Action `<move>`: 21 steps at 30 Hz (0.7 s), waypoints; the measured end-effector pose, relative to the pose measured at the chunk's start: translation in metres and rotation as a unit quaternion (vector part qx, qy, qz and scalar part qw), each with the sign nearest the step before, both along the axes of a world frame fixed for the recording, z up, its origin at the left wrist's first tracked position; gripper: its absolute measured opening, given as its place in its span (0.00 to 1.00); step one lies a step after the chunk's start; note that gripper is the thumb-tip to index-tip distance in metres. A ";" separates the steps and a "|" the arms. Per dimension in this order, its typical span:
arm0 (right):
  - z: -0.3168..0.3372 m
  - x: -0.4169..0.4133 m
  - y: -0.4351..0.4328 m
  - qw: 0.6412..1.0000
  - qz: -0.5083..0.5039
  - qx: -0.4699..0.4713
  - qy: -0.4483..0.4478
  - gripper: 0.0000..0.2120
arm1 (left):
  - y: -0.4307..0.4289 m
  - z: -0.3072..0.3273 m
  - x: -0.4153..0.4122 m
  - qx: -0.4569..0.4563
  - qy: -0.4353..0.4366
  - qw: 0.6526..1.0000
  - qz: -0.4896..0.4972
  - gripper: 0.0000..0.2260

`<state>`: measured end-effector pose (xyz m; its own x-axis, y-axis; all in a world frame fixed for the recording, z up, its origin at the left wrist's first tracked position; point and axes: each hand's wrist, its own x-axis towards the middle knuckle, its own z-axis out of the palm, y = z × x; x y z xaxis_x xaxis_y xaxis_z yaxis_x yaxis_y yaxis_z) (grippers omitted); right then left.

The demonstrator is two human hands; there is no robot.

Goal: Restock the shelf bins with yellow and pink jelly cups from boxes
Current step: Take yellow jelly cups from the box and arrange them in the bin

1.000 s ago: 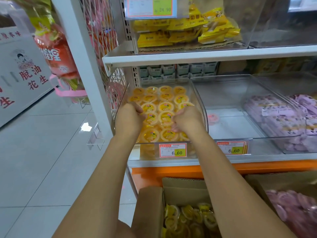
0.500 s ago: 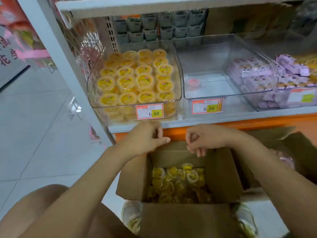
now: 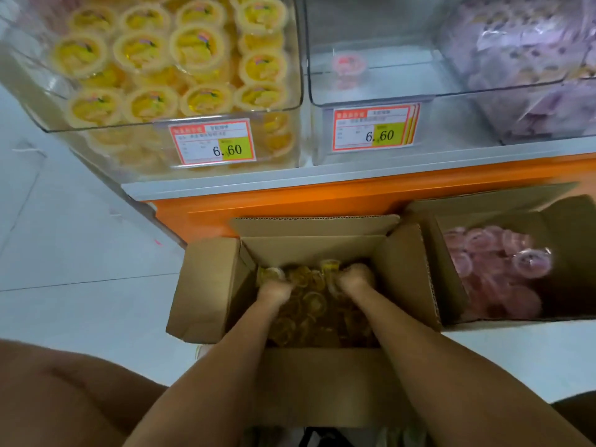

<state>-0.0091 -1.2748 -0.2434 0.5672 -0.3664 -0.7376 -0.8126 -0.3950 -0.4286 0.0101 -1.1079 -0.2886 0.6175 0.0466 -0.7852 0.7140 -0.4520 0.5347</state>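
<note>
Holding both arms down inside the open cardboard box (image 3: 209,285) on the floor (image 3: 80,253). With the left hand (image 3: 274,290) and the right hand (image 3: 356,279) sunk knuckles-up among the loose yellow jelly cups (image 3: 314,300) there, toward the far wall of the box, side by side and with a few cups between. With both sets of fingers curled down into the heap and out of sight; cannot tell, through blur and cover, a true grip on any cup from mere contact. Hemmed in by yellow cups all round: some just beyond the knuckles, more under the forearms toward the near wall.

Outward to the right: a second open box (image 3: 564,240) just beside the first, holding pink jelly cups (image 3: 493,272), apart from the right hand. Beyond both boxes, an orange shelf base (image 3: 322,198), and above it clear bins in a row on the shelf (image 3: 290,179). Directly past the hands, the left bin (image 3: 106,126) packed with stocked yellow cups (image 3: 196,50), lids up, with a price tag (image 3: 213,141) reading 6.60 on its front. Next to it, the middle bin (image 3: 451,124) holding one lone pink cup (image 3: 350,64) toward its back, with a second price tag (image 3: 375,129), also 6.60. Farther right, a third bin (image 3: 548,137) heaped with purple-wrapped packets (image 3: 522,53). At lower left, a bare knee (image 3: 64,398).
</note>
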 end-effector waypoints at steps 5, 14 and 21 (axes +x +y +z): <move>-0.024 0.007 -0.003 0.995 -0.063 0.054 -0.048 0.15 | -0.009 -0.031 0.013 0.070 -0.055 0.996 -0.022 0.17; -0.052 0.021 -0.002 0.985 -0.122 0.117 -0.036 0.16 | -0.022 -0.028 0.027 0.081 0.005 0.997 -0.012 0.18; -0.032 0.007 0.004 0.967 -0.160 0.179 -0.082 0.12 | -0.019 0.012 0.023 -0.083 0.097 0.991 0.047 0.06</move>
<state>-0.0026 -1.2707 -0.2759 0.5872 -0.2805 -0.7593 -0.7783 0.0621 -0.6248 0.0330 -1.1270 -0.2764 0.4525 -0.0427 -0.8907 0.8459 -0.2956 0.4439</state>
